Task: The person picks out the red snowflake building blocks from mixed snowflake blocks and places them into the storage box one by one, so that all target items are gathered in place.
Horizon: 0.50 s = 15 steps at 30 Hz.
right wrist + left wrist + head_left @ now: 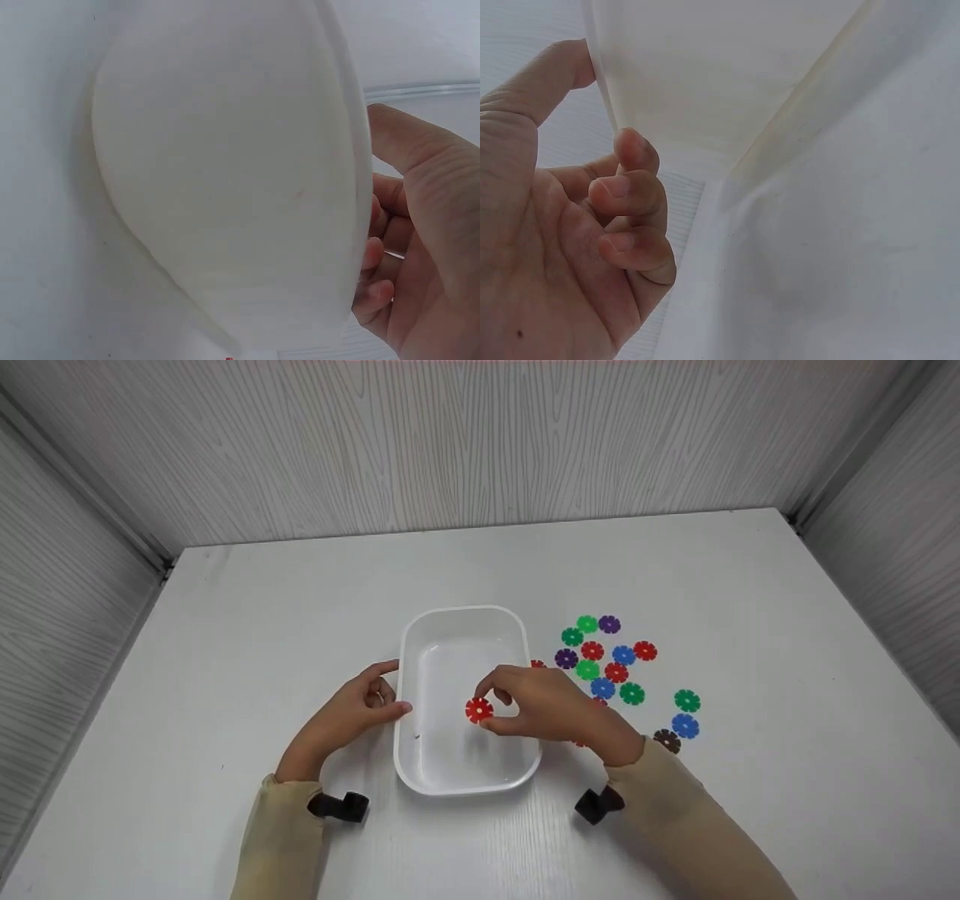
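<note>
A white plastic tray (469, 791) stands in front of me, with shallow rounded walls. At its left rim is my left hand (356, 709), the thumb lying over the edge and the index finger against the side. The left wrist view shows this hand (577, 225) with its other fingers curled beside the tray wall (690, 75). Over the tray's inside, my right hand (544, 705) pinches a red notched snowflake disc (478, 710) between thumb and finger. In the right wrist view the tray wall (225, 165) hides the disc and the fingertips of the right hand (427, 225).
Right of the tray lie several loose snowflake discs, among them a purple disc (609, 624), a blue disc (685, 726), a green disc (687, 700) and a brown disc (667, 741). Some are partly covered by the right forearm. A wood-grain panel (450, 450) borders the white table's (285, 607) back edge.
</note>
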Each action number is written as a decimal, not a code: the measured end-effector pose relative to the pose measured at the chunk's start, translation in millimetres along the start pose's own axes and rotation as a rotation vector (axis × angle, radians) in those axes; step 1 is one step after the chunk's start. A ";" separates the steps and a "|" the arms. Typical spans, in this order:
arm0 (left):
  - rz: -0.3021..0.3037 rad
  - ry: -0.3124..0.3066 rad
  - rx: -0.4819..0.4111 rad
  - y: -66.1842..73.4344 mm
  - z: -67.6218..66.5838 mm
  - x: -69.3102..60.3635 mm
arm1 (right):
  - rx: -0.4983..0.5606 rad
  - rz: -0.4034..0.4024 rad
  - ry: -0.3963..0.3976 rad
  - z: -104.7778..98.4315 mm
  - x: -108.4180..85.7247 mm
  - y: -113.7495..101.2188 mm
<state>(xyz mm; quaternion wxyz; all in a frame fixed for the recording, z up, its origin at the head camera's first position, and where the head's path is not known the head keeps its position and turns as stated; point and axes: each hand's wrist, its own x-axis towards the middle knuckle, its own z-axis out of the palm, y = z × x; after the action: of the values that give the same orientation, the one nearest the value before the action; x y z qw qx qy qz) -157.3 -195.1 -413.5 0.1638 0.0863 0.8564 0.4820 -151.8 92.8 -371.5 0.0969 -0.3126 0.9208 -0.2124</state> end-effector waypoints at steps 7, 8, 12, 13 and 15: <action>-0.012 0.004 0.008 -0.3 0.1 -0.3 | -0.007 -0.061 -0.025 6.0 -1.2 -4.8; -0.010 0.004 0.005 -0.2 0.2 -0.3 | -0.003 -0.066 -0.035 7.1 -1.3 -5.2; 0.000 0.007 0.001 0.1 0.8 0.4 | 0.000 -0.092 -0.083 13.5 -1.8 -6.8; 0.004 0.008 -0.002 -0.1 1.0 0.3 | -0.008 -0.101 -0.093 15.1 -2.1 -7.3; 0.007 0.008 -0.003 -0.7 1.3 0.3 | -0.030 -0.120 -0.102 18.9 -2.4 -7.8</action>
<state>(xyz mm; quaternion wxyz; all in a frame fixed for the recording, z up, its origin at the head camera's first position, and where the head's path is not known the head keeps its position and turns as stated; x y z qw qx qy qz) -157.1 -194.4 -414.8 0.1586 0.0872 0.8560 0.4842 -139.8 82.4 -384.8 0.1261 -0.3790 0.8974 -0.1876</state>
